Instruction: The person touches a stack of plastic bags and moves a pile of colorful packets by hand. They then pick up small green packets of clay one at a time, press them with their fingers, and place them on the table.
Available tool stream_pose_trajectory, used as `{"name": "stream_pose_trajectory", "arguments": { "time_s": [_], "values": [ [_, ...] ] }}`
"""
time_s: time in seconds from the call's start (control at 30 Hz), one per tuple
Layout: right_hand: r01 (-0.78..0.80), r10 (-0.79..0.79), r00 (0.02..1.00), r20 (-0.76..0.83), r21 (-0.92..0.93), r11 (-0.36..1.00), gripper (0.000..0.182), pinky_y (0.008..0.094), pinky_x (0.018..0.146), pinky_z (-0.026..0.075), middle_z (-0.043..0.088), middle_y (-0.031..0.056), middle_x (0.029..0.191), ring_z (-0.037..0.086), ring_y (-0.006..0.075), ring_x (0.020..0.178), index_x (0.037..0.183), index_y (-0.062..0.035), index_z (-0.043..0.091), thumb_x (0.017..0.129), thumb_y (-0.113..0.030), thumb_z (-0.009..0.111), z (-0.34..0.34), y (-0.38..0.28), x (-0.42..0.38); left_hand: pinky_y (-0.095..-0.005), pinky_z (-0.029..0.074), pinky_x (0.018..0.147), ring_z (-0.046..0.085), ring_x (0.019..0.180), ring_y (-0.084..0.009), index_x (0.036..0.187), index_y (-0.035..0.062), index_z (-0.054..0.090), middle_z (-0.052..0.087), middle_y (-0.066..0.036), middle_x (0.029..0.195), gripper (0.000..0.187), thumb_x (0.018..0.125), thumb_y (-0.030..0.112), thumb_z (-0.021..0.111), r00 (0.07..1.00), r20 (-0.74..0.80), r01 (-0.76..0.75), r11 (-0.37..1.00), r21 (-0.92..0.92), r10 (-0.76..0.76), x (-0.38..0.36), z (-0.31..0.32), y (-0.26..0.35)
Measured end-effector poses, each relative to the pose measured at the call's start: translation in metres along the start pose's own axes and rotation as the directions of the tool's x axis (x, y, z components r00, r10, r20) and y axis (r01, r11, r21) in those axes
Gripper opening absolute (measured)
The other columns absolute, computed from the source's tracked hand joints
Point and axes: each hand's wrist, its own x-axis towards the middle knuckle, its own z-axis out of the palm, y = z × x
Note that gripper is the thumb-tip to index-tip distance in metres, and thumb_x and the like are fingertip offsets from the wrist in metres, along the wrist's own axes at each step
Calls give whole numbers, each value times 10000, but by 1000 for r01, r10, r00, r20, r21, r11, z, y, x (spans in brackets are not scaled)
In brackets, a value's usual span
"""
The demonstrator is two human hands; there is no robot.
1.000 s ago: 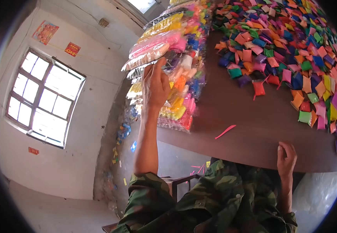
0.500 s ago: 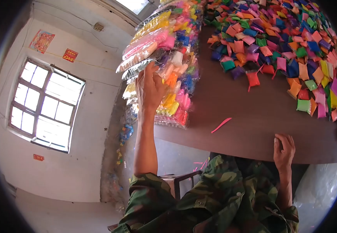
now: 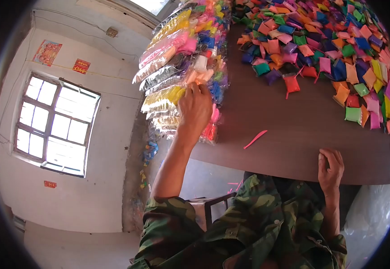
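My left hand (image 3: pixel 196 106) lies over the stack of clear plastic bags (image 3: pixel 161 78), its fingers bent and slightly apart, the tips against orange packets. Nothing shows in its grasp, though the palm side is hidden. These bags hold small packets in yellow, pink, white, blue and other colours. On the table's near edge rests my right hand (image 3: pixel 331 168), loosely curled, with the thumb apart from the fingers and nothing visible in it. A pink plastic modelling tool (image 3: pixel 255 139) lies on the brown table (image 3: pixel 280 121) between my hands.
Loose colourful packets (image 3: pixel 302 49) are heaped across the far and right parts of the table. A red packet (image 3: pixel 291 84) lies at the pile's near edge. Small scraps (image 3: pixel 150 151) litter the floor at left, and clear plastic sheeting (image 3: pixel 370 210) hangs at lower right.
My left hand has moved right and slightly nearer, from the bags' left ends to their middle. The bags there now lie lower. My right hand stays by the table edge.
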Motion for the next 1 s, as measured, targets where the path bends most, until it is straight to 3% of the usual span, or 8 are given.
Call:
{"name": "stream_pose_trajectory", "arguments": {
  "time_s": [0.07,0.27,0.37,0.47,0.57,0.77,0.87,1.0],
  "values": [
    [1,-1,1000,-1,0,1000,117,435,857,549,740,142,1054,693,350,945,1040,-2,725,928,19,700,1,1,-1,-490,588,654,713,913,-352,1117,-10,679,655,-187,1179,255,925,158,679,996,92,23,1000,6,-23,-1,7,-6],
    [-7,7,1000,-3,11,1000,115,431,840,548,738,144,1052,689,346,933,1039,2,723,929,25,697,0,2,-1,-517,591,666,725,822,-401,1104,-11,638,613,-249,1264,260,944,189,686,1000,13,-25,999,-25,25,-13,-10,23],
    [-9,9,1000,4,20,1000,117,427,833,547,738,144,1051,688,342,930,1040,4,723,929,28,696,-1,1,-1,-443,617,577,762,729,-343,1180,-80,631,595,-294,1333,341,899,104,695,992,-33,-120,992,-39,119,-29,-2,35],
    [-8,8,1000,11,26,1000,120,423,829,548,737,145,1050,688,341,928,1044,5,723,929,28,695,-2,2,-1,-474,621,607,763,779,-366,1273,-88,588,548,-305,1394,441,918,141,713,992,123,8,996,-85,2,-30,3,30],
    [-11,10,1000,8,40,999,125,422,829,548,737,145,1051,687,340,928,1047,5,724,927,30,695,-2,1,0,-496,622,636,756,814,-398,1318,-93,552,509,-314,1431,506,934,187,724,992,122,24,996,-88,-13,-32,15,22],
    [-11,11,1000,4,39,999,132,421,827,546,737,145,1052,687,339,927,1048,3,725,923,36,695,-3,2,0,-549,612,752,723,952,-457,1262,-62,584,553,-327,1380,413,980,223,680,998,60,-23,981,-193,35,-34,-1,51],
    [-15,15,1000,5,46,999,134,419,824,545,736,147,1053,687,338,926,1048,5,725,921,37,697,-2,2,0,-549,609,774,695,1062,-475,1288,-63,576,544,-335,1383,428,994,235,662,975,222,54,971,-234,-1,-38,-1,59],
    [-13,13,1000,3,59,998,134,418,823,544,736,147,1053,687,338,925,1047,8,726,918,39,701,-2,2,1,-498,630,668,723,1028,-424,1322,-113,562,520,-328,1396,513,961,221,708,992,129,13,990,-141,5,-45,24,46]
  ]
}}
